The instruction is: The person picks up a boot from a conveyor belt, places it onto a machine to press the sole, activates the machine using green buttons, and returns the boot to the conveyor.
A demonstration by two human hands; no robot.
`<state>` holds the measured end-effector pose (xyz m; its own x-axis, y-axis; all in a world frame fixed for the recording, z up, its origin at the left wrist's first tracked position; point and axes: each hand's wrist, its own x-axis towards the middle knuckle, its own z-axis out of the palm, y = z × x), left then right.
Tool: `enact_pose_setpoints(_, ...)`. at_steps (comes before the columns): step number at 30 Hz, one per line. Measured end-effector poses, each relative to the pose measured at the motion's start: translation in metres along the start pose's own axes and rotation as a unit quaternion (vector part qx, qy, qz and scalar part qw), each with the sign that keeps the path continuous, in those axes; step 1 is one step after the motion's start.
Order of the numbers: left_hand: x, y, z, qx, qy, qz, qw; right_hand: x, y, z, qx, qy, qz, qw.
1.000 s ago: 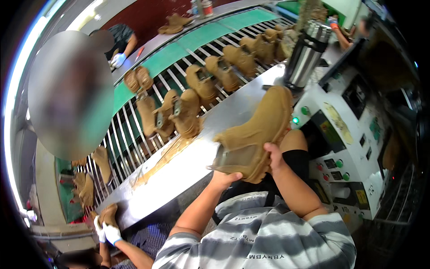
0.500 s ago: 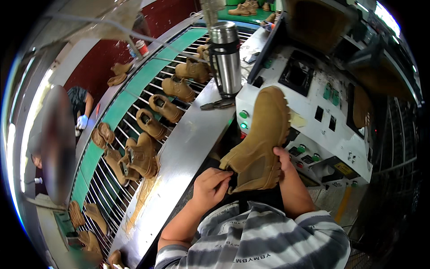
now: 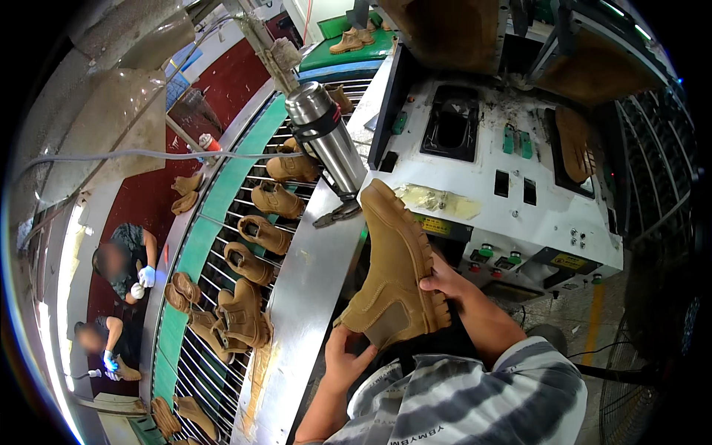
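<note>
I hold a tan ankle boot [image 3: 391,271] in front of me, its toe pointing away and its chunky sole facing right. An elastic panel shows on its side. My left hand [image 3: 347,361] is closed on the boot's collar at the near end, some of its fingers hidden behind the edge. My right hand [image 3: 446,282] grips the sole near the heel, thumb on the sole's edge. Left of the boot lies a bare metal ledge [image 3: 311,256] with dark pliers [image 3: 337,213] and a steel thermos [image 3: 326,141] on it.
Several tan boots and shoes [image 3: 245,311] stand on a roller conveyor [image 3: 211,393] at left. A white machine [image 3: 475,215] with buttons and raised lids is at right; a tan sole [image 3: 572,144] lies in its recess. Two people with gloved hands [image 3: 146,277] work beyond the conveyor.
The view has turned to the right. The boot's toe has swung leftward, and the boot's side faces me more. Both hands keep their hold, the left still at the collar.
</note>
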<state>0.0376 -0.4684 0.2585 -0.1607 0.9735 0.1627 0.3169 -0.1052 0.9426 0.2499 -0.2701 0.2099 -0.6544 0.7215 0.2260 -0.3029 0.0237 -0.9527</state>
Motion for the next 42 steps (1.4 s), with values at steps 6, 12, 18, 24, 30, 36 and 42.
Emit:
enact_pose_setpoints(6, 0.015, -0.013, 0.013, -0.133, -0.041, -0.022, 0.99, -0.006, -0.033, 0.006, 0.131, 0.005, 0.049, 0.99)
enact_pose_setpoints(12, 0.033, 0.007, 0.007, -0.118, -0.131, -0.007, 0.984, -0.004, -0.046, 0.002, 0.11, -0.018, 0.082, 0.99)
enact_pose_setpoints(18, 0.058, 0.0, 0.007, -0.156, -0.162, 0.001, 0.974, 0.01, -0.053, -0.006, -0.022, 0.006, 0.057, 0.998)
enact_pose_setpoints(24, 0.077, -0.009, 0.032, -0.056, -0.091, 0.08, 0.991, 0.027, -0.056, -0.015, 0.182, 0.113, 0.025, 0.976)
enact_pose_setpoints(30, 0.077, -0.055, 0.039, -0.085, -0.063, 0.017, 0.994, 0.046, -0.071, -0.08, 0.046, 0.306, -0.045, 0.95)
enact_pose_setpoints(36, 0.068, -0.163, -0.045, 0.008, 0.207, -0.166, 0.964, 0.128, -0.136, -0.196, -0.255, 0.448, -0.004, 0.857)
enact_pose_setpoints(42, 0.054, -0.241, -0.088, 0.055, 0.308, -0.173, 0.934, 0.232, -0.151, -0.314, -0.389, 0.441, 0.105, 0.802)
